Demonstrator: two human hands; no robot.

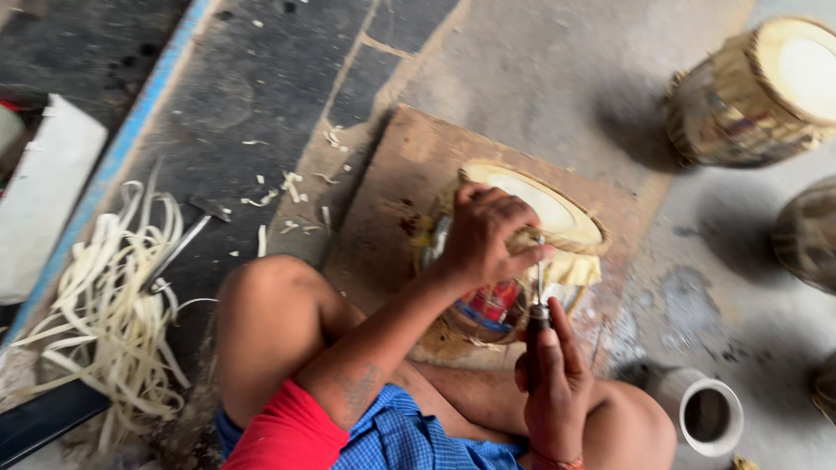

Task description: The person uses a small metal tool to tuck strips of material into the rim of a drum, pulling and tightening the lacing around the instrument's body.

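From the head camera, the left hand (484, 237) clasped the drum (522, 252) lying tilted on the board (392, 218), its pale face aimed up and right. The right hand (550, 383) gripped an awl (539, 300), point upward.

The drum (522, 252) has a smooth, pale hide top, the board (409, 183) under it is rough wood, and the floor (557, 70) is matt grey concrete.

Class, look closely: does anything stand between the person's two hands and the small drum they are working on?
Nothing visible does. The left hand grips the small drum's pale rim, and the right hand holds a thin metal tool against it.
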